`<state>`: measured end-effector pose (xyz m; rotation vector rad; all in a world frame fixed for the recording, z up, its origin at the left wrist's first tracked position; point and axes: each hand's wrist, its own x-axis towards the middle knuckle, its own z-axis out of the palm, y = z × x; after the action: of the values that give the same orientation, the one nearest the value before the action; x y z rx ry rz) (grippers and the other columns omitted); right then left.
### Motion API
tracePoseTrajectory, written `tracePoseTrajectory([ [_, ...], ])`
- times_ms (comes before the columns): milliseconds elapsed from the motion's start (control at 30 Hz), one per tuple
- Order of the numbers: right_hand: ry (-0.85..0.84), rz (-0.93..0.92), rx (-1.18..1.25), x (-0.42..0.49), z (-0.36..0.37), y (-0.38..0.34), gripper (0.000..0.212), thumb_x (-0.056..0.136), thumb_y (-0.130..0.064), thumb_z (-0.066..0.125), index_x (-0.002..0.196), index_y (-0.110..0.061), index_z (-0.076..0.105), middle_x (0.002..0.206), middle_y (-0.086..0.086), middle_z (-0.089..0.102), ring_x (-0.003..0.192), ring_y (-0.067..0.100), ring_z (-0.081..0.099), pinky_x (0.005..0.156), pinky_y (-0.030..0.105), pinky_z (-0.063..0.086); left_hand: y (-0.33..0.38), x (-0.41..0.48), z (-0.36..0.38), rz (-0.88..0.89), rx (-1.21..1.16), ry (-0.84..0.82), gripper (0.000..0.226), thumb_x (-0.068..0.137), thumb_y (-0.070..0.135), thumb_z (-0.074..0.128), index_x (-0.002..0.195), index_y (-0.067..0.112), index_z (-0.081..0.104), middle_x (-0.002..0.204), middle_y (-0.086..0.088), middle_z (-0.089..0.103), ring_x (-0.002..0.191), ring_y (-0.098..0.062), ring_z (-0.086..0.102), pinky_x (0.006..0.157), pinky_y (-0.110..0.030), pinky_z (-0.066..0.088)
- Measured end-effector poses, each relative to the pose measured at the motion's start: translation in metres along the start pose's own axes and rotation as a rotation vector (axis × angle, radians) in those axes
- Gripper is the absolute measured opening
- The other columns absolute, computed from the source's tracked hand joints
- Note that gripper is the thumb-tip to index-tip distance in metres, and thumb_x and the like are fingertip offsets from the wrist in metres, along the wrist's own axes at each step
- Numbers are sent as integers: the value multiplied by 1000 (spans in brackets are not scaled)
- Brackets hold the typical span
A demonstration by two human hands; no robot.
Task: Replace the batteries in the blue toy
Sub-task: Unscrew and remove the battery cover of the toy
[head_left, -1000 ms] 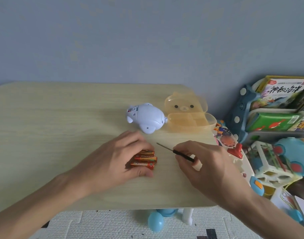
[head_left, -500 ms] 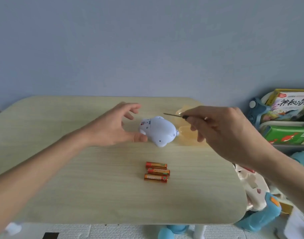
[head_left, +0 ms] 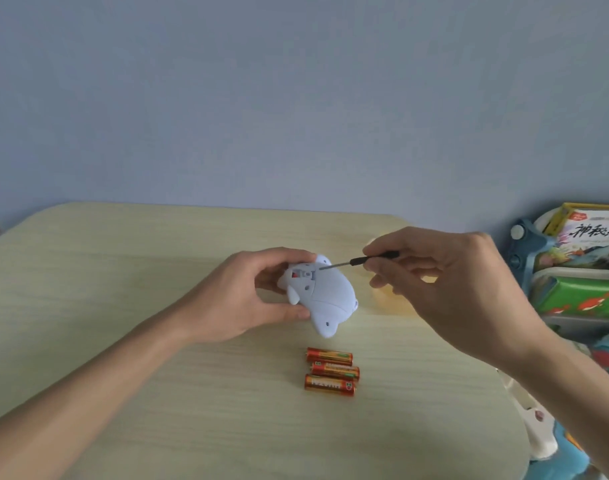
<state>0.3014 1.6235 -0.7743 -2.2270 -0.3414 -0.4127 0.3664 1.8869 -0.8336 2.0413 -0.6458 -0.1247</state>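
My left hand (head_left: 242, 301) grips the pale blue animal-shaped toy (head_left: 325, 299), lifted and turned so its underside faces me. A small recess with a red part shows near the toy's upper left. My right hand (head_left: 448, 289) pinches a thin black-handled screwdriver (head_left: 358, 262), whose metal tip touches the toy's underside beside that recess. Three orange batteries (head_left: 332, 371) lie side by side on the wooden table (head_left: 123, 341), just below the toy.
A yellow translucent container (head_left: 391, 301) sits behind my right hand, mostly hidden. A rack of books and boxes (head_left: 580, 271) stands off the table's right edge. Blue and white toys (head_left: 552, 445) lie on the floor at lower right.
My left hand left the batteries, reached the toy and now holds it flipped underside-up. My right hand brought the screwdriver tip onto the toy.
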Motion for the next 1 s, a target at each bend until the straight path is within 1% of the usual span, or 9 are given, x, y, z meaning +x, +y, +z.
tracePoseTrajectory([
  [133, 7, -67, 15, -6, 2, -6, 11, 90, -9, 78, 95, -18, 82, 83, -20, 79, 71, -8, 76, 71, 7, 56, 9, -7, 0, 28, 15, 13, 65, 81, 9, 90, 138, 32, 67, 129, 23, 75, 115, 0, 73, 103, -15, 53],
  [233, 5, -92, -3, -8, 1, -9, 13, 89, -7, 78, 94, -19, 83, 70, -14, 80, 71, -10, 75, 72, 4, 54, 11, -8, 2, 30, 28, 25, 65, 82, 8, 89, 138, 33, 66, 128, 23, 75, 116, 0, 72, 104, -17, 53],
  [433, -19, -99, -51, -8, 1, -7, 15, 90, -5, 78, 95, -18, 83, 76, -14, 80, 76, -7, 76, 74, 4, 55, 16, -9, 3, 38, 62, 27, 67, 81, 10, 90, 140, 32, 66, 128, 19, 76, 115, 1, 72, 103, -14, 52],
  [533, -14, -130, -94, -8, 1, -8, 13, 91, -5, 77, 96, -16, 83, 76, -13, 80, 77, -5, 76, 72, 4, 54, 18, -10, 3, 62, 122, 23, 68, 82, 14, 90, 142, 35, 64, 127, 19, 76, 114, -7, 73, 101, -16, 54],
  [600, -13, -137, -113, -7, 1, -11, 13, 92, -10, 77, 100, -20, 78, 77, -15, 79, 76, -2, 77, 69, 9, 56, 19, -10, 3, 76, 181, 24, 70, 83, 21, 90, 143, 41, 62, 126, 20, 76, 113, -13, 72, 103, -24, 55],
  [733, -24, -137, -163, -7, 0, -16, 6, 95, -27, 70, 93, -24, 65, 74, -10, 77, 65, 9, 75, 65, 38, 61, 21, -12, 4, 94, 233, 38, 71, 82, 26, 91, 140, 52, 59, 125, 24, 75, 110, -11, 72, 101, -29, 55],
  [800, 25, -146, -170, -8, 1, -17, 25, 94, -40, 65, 81, -19, 66, 61, 0, 71, 52, 18, 66, 55, 41, 55, 23, -13, 6, 107, 265, 43, 72, 81, 27, 91, 138, 55, 57, 130, 29, 71, 110, -9, 72, 100, -29, 55],
  [867, 91, -130, -190, -8, 3, -17, 36, 93, -47, 62, 74, -17, 66, 53, 3, 66, 49, 23, 57, 51, 42, 50, 25, -12, 9, 130, 283, 48, 71, 81, 27, 91, 138, 54, 58, 132, 32, 69, 110, -9, 72, 99, -28, 56],
  [1000, 93, 1, -86, -10, 8, -11, 12, 92, -40, 66, 87, -32, 59, 58, -11, 68, 54, 8, 64, 54, 44, 57, 27, -10, 11, 168, 280, 56, 69, 82, 23, 90, 135, 56, 60, 129, 32, 69, 108, -9, 71, 96, -22, 54],
])
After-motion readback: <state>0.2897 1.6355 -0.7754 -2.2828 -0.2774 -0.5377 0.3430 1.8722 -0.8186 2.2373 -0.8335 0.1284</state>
